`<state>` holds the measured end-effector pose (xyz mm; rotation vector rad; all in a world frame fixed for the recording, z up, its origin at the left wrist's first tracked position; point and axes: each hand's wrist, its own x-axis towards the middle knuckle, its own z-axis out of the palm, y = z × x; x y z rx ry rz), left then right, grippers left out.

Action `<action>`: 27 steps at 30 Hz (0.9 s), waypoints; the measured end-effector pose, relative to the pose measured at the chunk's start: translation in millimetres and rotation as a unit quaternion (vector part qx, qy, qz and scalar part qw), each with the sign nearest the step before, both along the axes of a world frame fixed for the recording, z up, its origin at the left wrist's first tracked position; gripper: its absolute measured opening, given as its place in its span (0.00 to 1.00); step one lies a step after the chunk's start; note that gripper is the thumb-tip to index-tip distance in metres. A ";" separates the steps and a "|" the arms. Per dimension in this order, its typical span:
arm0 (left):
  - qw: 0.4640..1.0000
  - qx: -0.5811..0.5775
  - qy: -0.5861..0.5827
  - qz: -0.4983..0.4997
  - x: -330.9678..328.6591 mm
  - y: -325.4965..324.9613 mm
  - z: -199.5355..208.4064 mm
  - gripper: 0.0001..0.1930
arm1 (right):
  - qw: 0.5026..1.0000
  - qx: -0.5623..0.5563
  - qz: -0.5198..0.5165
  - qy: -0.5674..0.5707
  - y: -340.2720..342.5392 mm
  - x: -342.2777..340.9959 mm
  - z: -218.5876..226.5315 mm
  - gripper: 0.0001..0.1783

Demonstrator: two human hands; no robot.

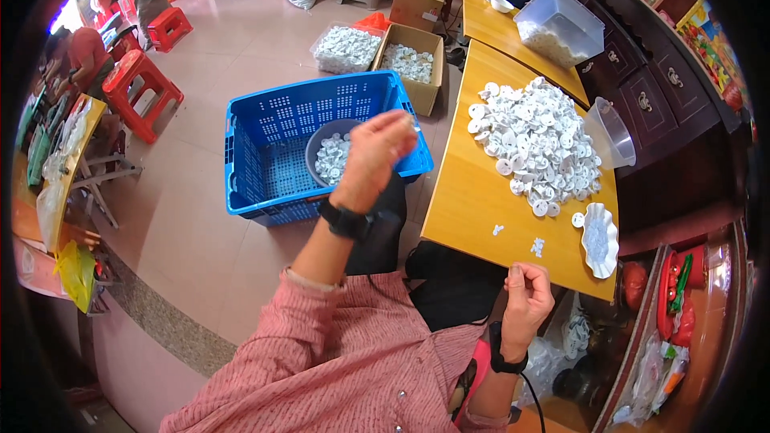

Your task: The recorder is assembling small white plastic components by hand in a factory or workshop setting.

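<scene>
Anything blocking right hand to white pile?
Only a few small bits, lying on the table between the right hand and the pile; nothing tall visible in the way.

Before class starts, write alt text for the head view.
A person's left hand is raised near a blue perforated crate holding a bowl of white parts; the right hand is near a yellow table heaped with round white parts.

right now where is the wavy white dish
In the head view, the wavy white dish lies at right, by the right edge of the yellow table, nearer the person than the pile of white parts.
</scene>
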<state>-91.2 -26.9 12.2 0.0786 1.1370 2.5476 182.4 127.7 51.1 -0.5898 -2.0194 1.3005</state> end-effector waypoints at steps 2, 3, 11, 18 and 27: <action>0.992 -0.084 -0.019 0.096 -21.1 -9.6 -0.1 0.25 | 1.000 0.018 -0.006 -0.005 3.3 0.1 -4.0 0.03; 0.990 -0.090 -0.024 0.110 -24.6 -19.5 -1.1 0.23 | 0.999 0.035 -0.010 -0.011 5.7 0.2 -7.1 0.03; 0.911 0.044 0.397 0.106 89.9 -62.8 144.9 0.12 | 0.985 0.148 -0.049 -0.079 14.2 -5.4 -18.9 0.04; 0.817 0.360 0.436 0.116 171.5 -193.7 159.3 0.10 | 0.986 0.144 -0.042 -0.066 21.0 -1.3 -22.6 0.04; 0.786 0.286 0.545 0.045 169.3 -153.5 190.9 0.06 | 0.984 0.169 -0.011 -0.050 14.0 -12.9 -37.5 0.04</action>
